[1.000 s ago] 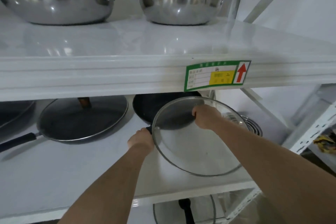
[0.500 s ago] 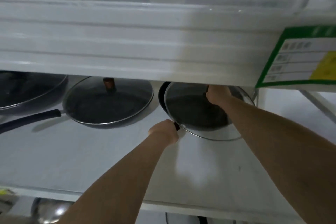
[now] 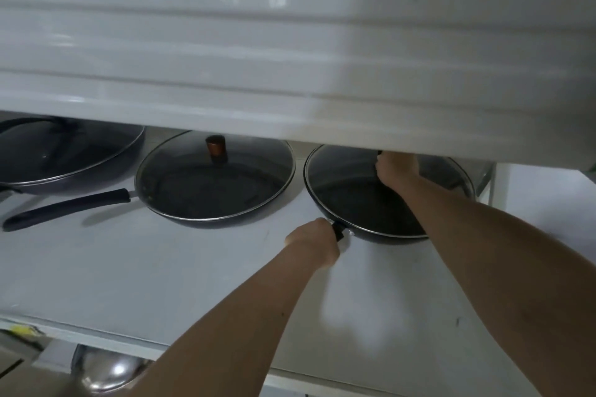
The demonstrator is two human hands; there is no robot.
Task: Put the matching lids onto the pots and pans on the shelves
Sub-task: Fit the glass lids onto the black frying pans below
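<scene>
A black frying pan (image 3: 361,203) sits at the right of the white middle shelf (image 3: 161,274). A glass lid (image 3: 335,167) with a metal rim lies on the pan. My right hand (image 3: 395,167) is closed on the lid's dark knob, partly hidden under the upper shelf's edge. My left hand (image 3: 314,242) grips the pan's black handle (image 3: 338,230) at the pan's near rim.
A second black pan (image 3: 213,187) with a glass lid and brown knob (image 3: 216,145) stands to the left, its long handle pointing left. A third lidded pan (image 3: 64,158) is at far left. The upper shelf's thick front edge (image 3: 290,58) hangs low. A steel pot (image 3: 109,371) shows below.
The lid has come down from a tilt in front of the pan and now lies on it. My view has dropped lower and closer under the upper shelf.
</scene>
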